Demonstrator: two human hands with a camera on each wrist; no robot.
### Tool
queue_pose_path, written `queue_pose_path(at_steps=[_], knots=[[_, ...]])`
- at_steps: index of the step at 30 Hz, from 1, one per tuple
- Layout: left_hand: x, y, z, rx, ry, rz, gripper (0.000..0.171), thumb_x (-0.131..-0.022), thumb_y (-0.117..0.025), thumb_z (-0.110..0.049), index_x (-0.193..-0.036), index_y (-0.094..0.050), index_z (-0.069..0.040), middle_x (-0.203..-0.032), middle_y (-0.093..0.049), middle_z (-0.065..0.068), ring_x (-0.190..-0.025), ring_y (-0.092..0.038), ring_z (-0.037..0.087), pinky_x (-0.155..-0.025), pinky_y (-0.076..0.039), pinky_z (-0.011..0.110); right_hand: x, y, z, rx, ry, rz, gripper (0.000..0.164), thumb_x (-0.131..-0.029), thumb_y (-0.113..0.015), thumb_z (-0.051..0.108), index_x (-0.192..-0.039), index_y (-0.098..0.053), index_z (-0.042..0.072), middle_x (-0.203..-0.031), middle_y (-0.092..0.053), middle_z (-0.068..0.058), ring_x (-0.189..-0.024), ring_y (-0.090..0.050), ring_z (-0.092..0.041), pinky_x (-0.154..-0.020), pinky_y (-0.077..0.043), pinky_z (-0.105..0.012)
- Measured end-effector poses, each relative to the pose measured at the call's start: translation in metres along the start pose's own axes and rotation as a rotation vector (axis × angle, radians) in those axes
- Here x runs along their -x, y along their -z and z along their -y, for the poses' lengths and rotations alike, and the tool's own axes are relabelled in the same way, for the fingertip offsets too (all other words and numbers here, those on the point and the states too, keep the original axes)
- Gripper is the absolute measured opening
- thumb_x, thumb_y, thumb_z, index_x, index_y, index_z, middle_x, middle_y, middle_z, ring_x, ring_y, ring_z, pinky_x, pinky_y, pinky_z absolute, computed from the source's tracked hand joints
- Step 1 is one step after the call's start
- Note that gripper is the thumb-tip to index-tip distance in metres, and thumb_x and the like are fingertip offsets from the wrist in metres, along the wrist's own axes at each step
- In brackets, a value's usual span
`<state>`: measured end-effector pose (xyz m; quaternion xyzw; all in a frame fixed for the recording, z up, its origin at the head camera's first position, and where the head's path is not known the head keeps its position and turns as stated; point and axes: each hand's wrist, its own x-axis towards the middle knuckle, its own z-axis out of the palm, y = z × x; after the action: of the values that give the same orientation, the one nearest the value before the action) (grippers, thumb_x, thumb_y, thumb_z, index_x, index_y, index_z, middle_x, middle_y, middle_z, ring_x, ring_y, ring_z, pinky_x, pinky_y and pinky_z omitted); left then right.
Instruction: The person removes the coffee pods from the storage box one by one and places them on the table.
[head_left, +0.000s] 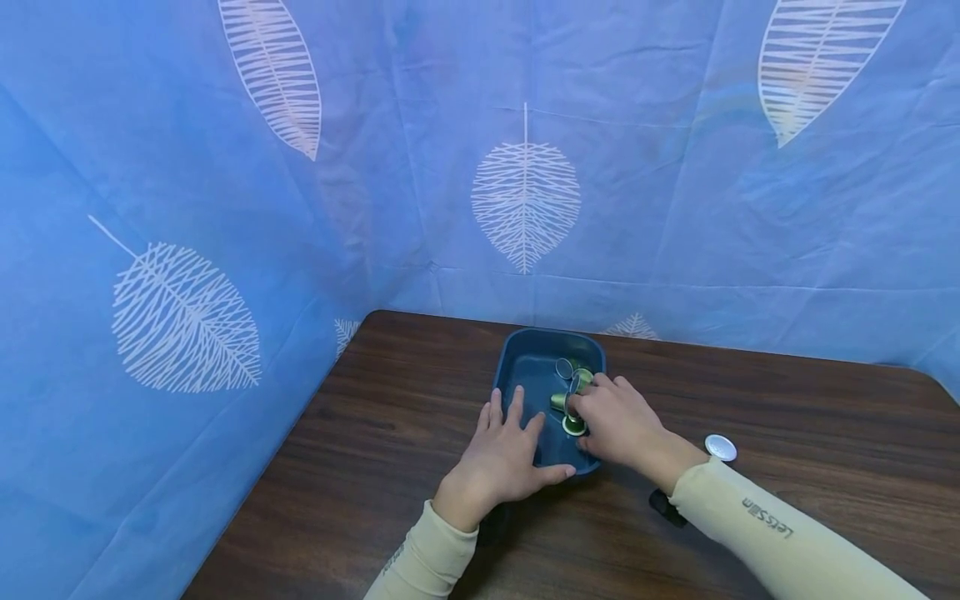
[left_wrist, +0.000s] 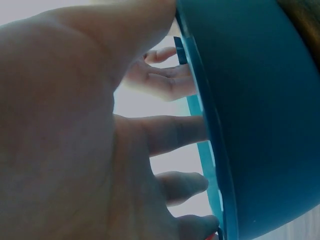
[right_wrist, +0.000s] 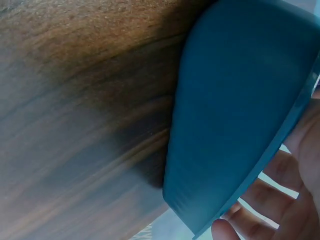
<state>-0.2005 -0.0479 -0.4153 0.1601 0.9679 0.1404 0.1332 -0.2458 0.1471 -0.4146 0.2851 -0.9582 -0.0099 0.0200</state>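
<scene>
Head — capsules (head_left: 574, 427) beside right hand (head_left: 621, 421)

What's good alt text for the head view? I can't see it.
A person's right hand reaches among small green capsules in a blue tray; whether it grips one is unclear. The left hand spreads over the tray's near-left corner. A white disc lies on the table.

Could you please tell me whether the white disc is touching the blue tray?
Apart: the head view shows bare wood-grain tabletop between the white disc and the blue tray.
</scene>
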Motion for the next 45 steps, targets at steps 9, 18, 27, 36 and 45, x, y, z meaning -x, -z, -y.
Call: queue_pose_path(at_steps=[9, 18, 27, 36, 45], knots=[[0.0013, 0.0018, -0.0015, 0.003, 0.008, 0.007, 0.084, -0.098, -0.065, -0.069, -0.164, -0.048, -0.019, -0.181, -0.018, 0.016, -0.168, -0.010, 0.047, -0.136, -0.018, 0.059, -0.0029, -0.0034, 0.0020, 0.016, -0.013, -0.025, 0.041, -0.084, -0.094, 0.028, -0.118, -0.080, 0.011, -0.105, -0.080, -0.007, -0.088, -0.056, -0.023, -0.074, -0.041, -0.038], [0.0027, 0.0020, -0.0024, 0.020, -0.003, 0.001, 0.084, -0.098, -0.065, -0.068, -0.163, -0.049, -0.018, -0.181, -0.019, 0.017, -0.168, -0.009, 0.048, -0.136, -0.017, 0.060, -0.0056, -0.0076, 0.0032, 0.063, -0.016, -0.007, 0.044, -0.086, -0.093, 0.031, -0.123, -0.079, 0.011, -0.112, -0.080, -0.010, -0.094, -0.060, -0.026, -0.078, -0.044, -0.042], [0.0028, 0.0013, -0.0021, 0.030, 0.000, 0.001, 0.083, -0.098, -0.066, -0.068, -0.162, -0.050, -0.018, -0.181, -0.019, 0.017, -0.168, -0.008, 0.047, -0.136, -0.016, 0.059, -0.0042, -0.0076, 0.0063, 0.088, -0.025, -0.021, 0.045, -0.085, -0.093, 0.031, -0.122, -0.079, 0.011, -0.108, -0.081, -0.010, -0.092, -0.060, -0.026, -0.080, -0.046, -0.044], [0.0029, 0.0010, -0.0028, 0.033, -0.003, 0.002, 0.083, -0.098, -0.066, -0.068, -0.162, -0.050, -0.018, -0.181, -0.020, 0.017, -0.168, -0.008, 0.048, -0.136, -0.016, 0.060, -0.0039, -0.0081, 0.0073, 0.068, -0.043, -0.004, 0.040, -0.084, -0.094, 0.028, -0.118, -0.079, 0.013, -0.101, -0.081, -0.007, -0.089, -0.061, -0.025, -0.081, -0.047, -0.046], [0.0031, 0.0009, -0.0026, 0.031, -0.003, 0.001, 0.083, -0.098, -0.066, -0.068, -0.162, -0.050, -0.017, -0.180, -0.021, 0.017, -0.168, -0.008, 0.048, -0.136, -0.016, 0.059, -0.0029, -0.0089, 0.0066, 0.054, -0.020, -0.028, 0.039, -0.085, -0.093, 0.024, -0.119, -0.078, 0.012, -0.099, -0.082, -0.005, -0.091, -0.063, -0.025, -0.086, -0.050, -0.051]])
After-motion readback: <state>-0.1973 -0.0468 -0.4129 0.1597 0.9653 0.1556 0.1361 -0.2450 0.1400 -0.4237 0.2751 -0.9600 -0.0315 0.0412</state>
